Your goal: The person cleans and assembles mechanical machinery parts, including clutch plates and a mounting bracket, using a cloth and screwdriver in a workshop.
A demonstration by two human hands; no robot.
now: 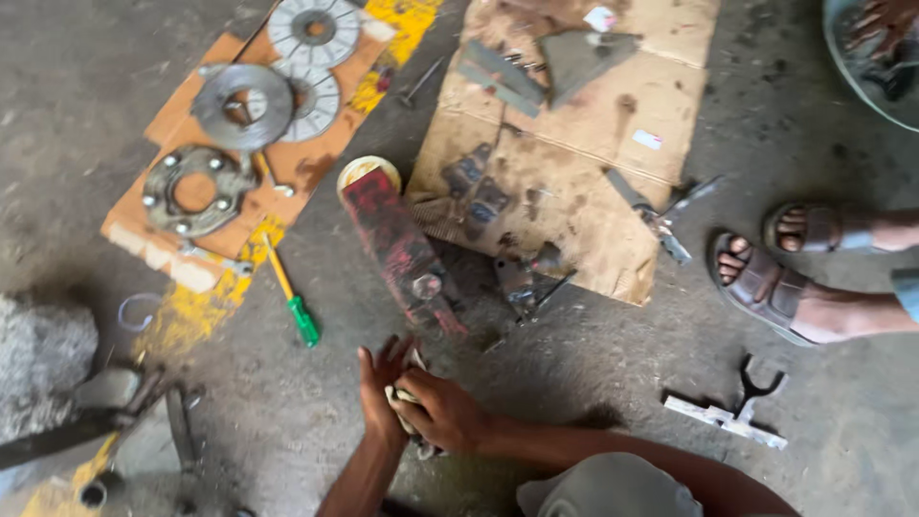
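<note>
Pale crumpled cloth wad [406, 400] low on the grey concrete floor [593, 364], pinched between both hands: left hand [380, 383] flat against it, right hand [443, 410] wrapped over. Just beyond the fingertips, long red worn metal block [397, 244], axis running away up-left.

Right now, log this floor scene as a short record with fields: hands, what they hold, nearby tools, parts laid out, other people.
left hand: left hand pressed against a pale rag
right hand: right hand closed over the same rag; any part inside it is hidden
nearest tool: red block-shaped tool on the floor just above the hands
screwdriver: green-handled screwdriver, left of the red tool
parts: round metal discs on an orange cardboard sheet
other person: two sandalled feet at the right
</note>
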